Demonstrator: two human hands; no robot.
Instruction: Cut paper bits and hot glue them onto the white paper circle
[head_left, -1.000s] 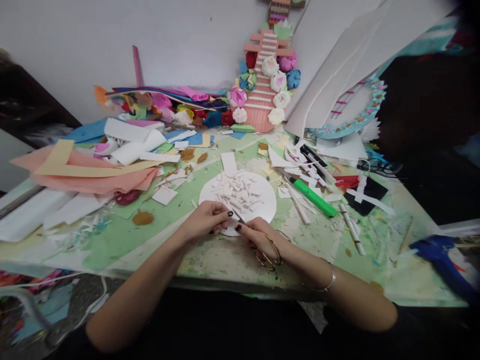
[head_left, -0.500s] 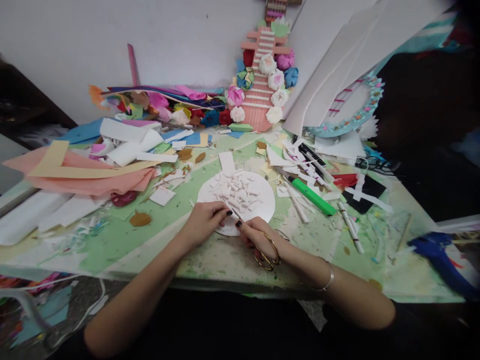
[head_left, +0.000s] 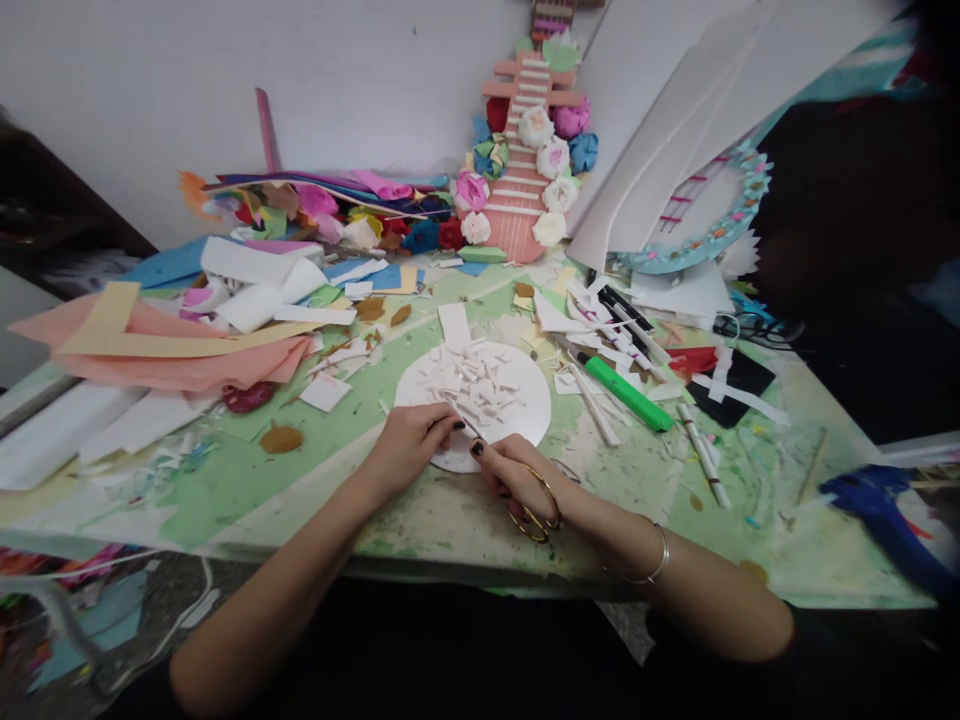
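Note:
A round white disc [head_left: 534,400] lies at the table's near middle with a heap of small white cut pieces [head_left: 480,380] on it. Over its near edge, my left hand [head_left: 409,445] is closed in a pinch, thumb against forefinger; what sits between the fingertips is too small to make out. My right hand [head_left: 517,475] is closed around a pair of gold-handled scissors [head_left: 553,505]. Their handle loops show below the palm, and the thin blades point up-left to my left fingertips. A white rectangular strip [head_left: 453,325] lies against the disc's far edge.
Right of the disc lie a green cutter [head_left: 628,393], white strips and a marker [head_left: 703,455]. A blue glue gun [head_left: 874,500] rests at the right edge. Coloured paper [head_left: 172,340] is piled on the left. A flower-covered pink guitar shape [head_left: 517,190] leans on the wall.
Both hands stay nearly in place, with the scissors at my left fingertips. The view has shifted very slightly.

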